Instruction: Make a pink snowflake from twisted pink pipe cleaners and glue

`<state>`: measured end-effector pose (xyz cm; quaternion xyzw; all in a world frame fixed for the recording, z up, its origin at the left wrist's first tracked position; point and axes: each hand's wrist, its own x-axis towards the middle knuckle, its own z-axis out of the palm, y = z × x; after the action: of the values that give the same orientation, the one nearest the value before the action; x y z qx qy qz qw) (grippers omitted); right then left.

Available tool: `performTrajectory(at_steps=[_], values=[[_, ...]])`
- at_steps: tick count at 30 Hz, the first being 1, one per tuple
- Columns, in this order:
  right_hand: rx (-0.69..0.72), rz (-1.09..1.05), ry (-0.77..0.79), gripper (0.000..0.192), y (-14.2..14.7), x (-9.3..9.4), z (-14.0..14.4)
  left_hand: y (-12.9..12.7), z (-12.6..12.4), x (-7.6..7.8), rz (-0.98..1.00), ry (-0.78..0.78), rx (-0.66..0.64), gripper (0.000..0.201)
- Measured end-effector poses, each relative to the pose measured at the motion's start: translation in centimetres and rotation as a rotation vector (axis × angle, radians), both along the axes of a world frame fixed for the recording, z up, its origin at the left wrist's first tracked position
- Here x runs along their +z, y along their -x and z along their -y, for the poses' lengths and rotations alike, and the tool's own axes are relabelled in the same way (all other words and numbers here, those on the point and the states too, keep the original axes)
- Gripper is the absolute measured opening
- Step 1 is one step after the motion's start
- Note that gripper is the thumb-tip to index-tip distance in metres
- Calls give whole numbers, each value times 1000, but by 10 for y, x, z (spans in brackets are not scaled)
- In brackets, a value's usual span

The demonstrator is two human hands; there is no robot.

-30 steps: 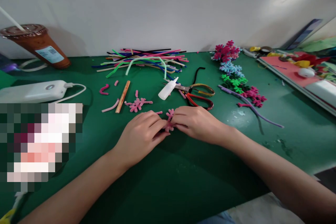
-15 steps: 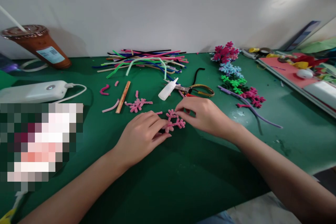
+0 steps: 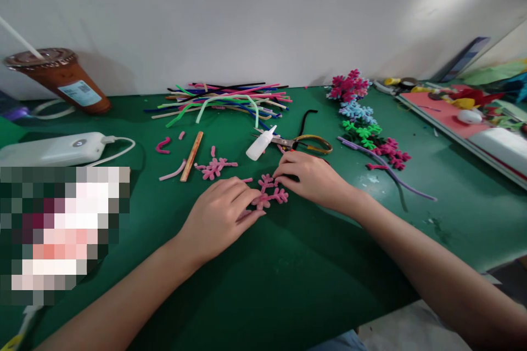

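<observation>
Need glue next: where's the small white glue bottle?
Head view, centre: the glue bottle lies on the green mat just beyond the right hand, its nozzle by the scissors.

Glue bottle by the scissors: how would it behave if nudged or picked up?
The glue bottle lies on its side, rounded, so it probably rolls when nudged. Small plastic, likely light. Its smooth body may slip; the scissors beside it could stop a roll.

Pixelated block (image 3: 63, 227) at 9 o'clock hides whatever lies there. Left hand (image 3: 218, 214) covers the near end of the pink pipe-cleaner piece (image 3: 269, 193); right hand (image 3: 315, 178) hides part of the scissors (image 3: 307, 144) handles, and whether either hand grips anything is unclear. Tray (image 3: 473, 126) at 3 o'clock is cut by the edge, its small items too blurred to tell.
</observation>
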<state>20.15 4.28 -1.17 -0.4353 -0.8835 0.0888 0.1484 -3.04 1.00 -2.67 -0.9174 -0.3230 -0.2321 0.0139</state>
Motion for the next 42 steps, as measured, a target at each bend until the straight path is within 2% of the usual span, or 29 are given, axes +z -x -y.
performTrajectory(at_steps=[6,11,14,17,22,26,42], values=[[23,103,-58,18,-6,-2,-5,0,0,-1,15,2,2,21],[-121,195,-129,21,-6,-1,-7,3,-4,1,88,12,36,19],[-151,112,-160,24,-4,-1,-5,6,-6,3,117,9,54,13],[-103,-49,-158,25,1,-1,-1,6,-6,5,111,33,57,6],[-20,-244,1,18,16,-1,8,0,-1,6,49,110,69,17],[34,-246,32,18,21,-5,9,-3,2,6,4,145,70,21],[133,-237,12,24,21,-16,4,-5,1,5,8,166,33,7]])
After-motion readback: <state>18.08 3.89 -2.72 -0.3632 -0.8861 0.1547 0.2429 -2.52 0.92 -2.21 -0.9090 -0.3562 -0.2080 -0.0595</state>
